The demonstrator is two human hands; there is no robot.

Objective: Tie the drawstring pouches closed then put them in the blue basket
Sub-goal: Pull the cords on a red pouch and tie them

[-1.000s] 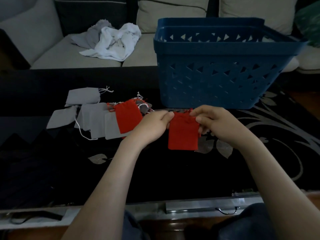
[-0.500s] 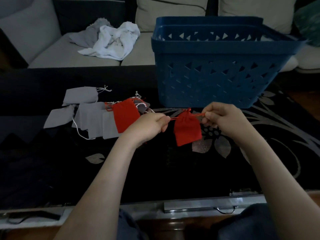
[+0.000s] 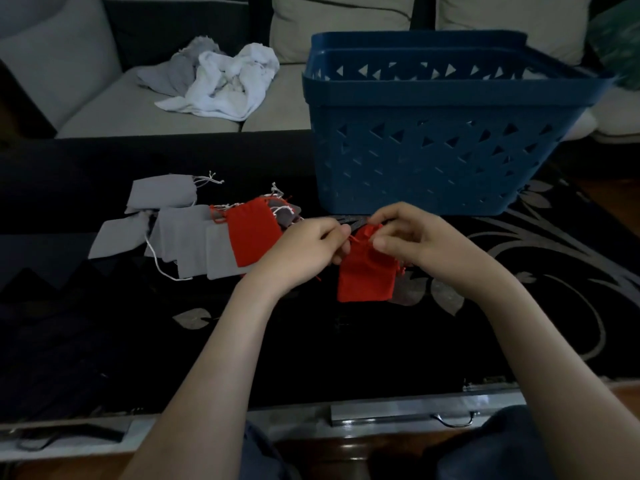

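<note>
Red pouch (image 3: 366,275) held up just above the dark table (image 3: 311,341), in front of the basket (image 3: 426,157) and near its front wall. Neck gathered into a bunch; thin red strings visible at the top, so cinched, by the look of it, with the knot under way. Whether a knot already sits there: too small and too dim to tell.

Left hand (image 3: 304,252) closed in a pinch on a string at the pouch's upper left. Right hand (image 3: 412,239) curled over the top, fingers closed on the gathered neck or the other string; exactly which, hidden by the fingers.

Left of the hands, a heap waiting: a second red pouch (image 3: 251,235) lying across several grey pouches (image 3: 194,237), plus one grey pouch (image 3: 161,192) set a little apart behind. White strings trailing loose from the grey ones, necks flat, so apparently none tied yet.

Basket upright at the far right of the table, interior mostly out of sight from here; no pouch visible through the cut-outs, though nothing certain.

Judged overall: early going. First pouch in mid-tie, not yet dropped in; the whole heap left to close and move.

Beyond, a sofa (image 3: 104,112) with crumpled cloths (image 3: 221,84).
</note>
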